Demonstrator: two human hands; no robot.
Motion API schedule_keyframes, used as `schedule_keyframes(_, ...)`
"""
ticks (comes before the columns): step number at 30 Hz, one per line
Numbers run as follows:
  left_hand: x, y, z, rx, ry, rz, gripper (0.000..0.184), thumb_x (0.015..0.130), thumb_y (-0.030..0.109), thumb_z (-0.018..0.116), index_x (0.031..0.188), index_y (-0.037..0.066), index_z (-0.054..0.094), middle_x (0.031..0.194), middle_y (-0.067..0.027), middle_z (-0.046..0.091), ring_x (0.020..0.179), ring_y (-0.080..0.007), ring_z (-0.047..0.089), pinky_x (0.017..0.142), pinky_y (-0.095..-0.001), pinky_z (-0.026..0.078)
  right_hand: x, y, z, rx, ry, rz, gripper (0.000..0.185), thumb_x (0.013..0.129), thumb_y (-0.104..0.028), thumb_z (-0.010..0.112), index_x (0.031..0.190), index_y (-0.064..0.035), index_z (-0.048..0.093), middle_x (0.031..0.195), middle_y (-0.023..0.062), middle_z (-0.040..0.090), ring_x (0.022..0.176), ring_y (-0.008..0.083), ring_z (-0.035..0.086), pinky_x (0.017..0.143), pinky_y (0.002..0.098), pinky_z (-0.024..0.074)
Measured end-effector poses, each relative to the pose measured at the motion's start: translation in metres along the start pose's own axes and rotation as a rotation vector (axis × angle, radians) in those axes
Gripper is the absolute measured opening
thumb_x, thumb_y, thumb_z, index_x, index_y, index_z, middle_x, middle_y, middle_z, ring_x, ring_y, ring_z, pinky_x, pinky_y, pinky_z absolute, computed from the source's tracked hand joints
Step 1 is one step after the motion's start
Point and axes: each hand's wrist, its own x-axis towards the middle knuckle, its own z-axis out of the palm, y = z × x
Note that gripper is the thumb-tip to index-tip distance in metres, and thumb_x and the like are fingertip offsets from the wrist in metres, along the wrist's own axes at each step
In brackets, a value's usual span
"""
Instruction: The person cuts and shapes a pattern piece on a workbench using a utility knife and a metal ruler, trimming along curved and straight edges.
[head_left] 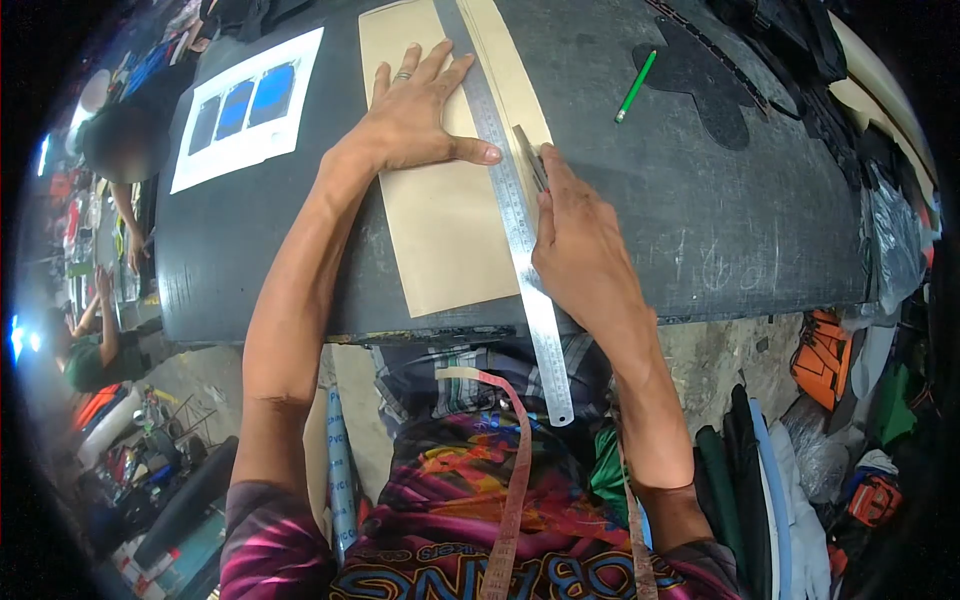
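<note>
Head view shows a steel ruler (515, 215) laid lengthwise over tan paper (440, 240) on a dark table (700, 230). The ruler runs from the far side toward the near side, tilted slightly, and its near end projects past the table's near edge. The left hand (420, 110) is open, palm down on the paper, fingers spread toward the far side; its thumb tip contacts the ruler's left edge. The right hand (578, 225) is partly closed, gripping a slim tool (528, 150) between thumb and fingers, just right of the ruler; the tool's exact type cannot be determined. A printed sheet (248, 108) lies to the left of the paper. A green pencil (636, 86) lies to the right, beside a dark flat cut-out (690, 75). A measuring tape (518, 460) hangs down the person's front.
</note>
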Motion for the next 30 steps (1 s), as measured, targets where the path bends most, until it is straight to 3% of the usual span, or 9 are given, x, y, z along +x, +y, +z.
schedule_keyframes(2, -0.001, 0.003, -0.002, 0.038, -0.02, -0.02, 0.151, 0.057, 0.094, 0.086, 0.176, 0.016, 0.035, 0.185, -0.0174, 0.021, 0.171, -0.0453, 0.011, 0.139, -0.0641, 0.005, 0.001, -0.003, -0.003, 0.016, -0.019, 0.03, 0.045, 0.114, -0.009, 0.048, 0.153, 0.0111, 0.054, 0.14, 0.0377, 0.067, 0.128, 0.0531, 0.067, 0.111, 0.0555, 0.0515)
schedule_keyframes(17, -0.001, 0.001, 0.004, 0.061, 0.003, -0.027, 0.151, 0.055, 0.095, 0.085, 0.176, 0.018, 0.035, 0.185, -0.0159, 0.023, 0.172, -0.0422, 0.012, 0.139, -0.0636, 0.006, -0.002, -0.006, -0.005, -0.02, -0.045, 0.05, 0.045, 0.113, -0.008, 0.05, 0.154, 0.011, 0.053, 0.136, 0.0383, 0.068, 0.122, 0.0546, 0.068, 0.106, 0.0571, 0.0534)
schedule_keyframes(30, 0.002, -0.004, 0.008, 0.013, 0.025, 0.001, 0.152, 0.055, 0.099, 0.082, 0.175, 0.016, 0.038, 0.183, -0.02, 0.025, 0.17, -0.0473, 0.013, 0.138, -0.0679, 0.007, -0.007, -0.011, -0.007, -0.051, -0.061, 0.066, 0.047, 0.114, -0.01, 0.049, 0.158, 0.0071, 0.051, 0.136, 0.0373, 0.068, 0.123, 0.0545, 0.068, 0.107, 0.0575, 0.0522)
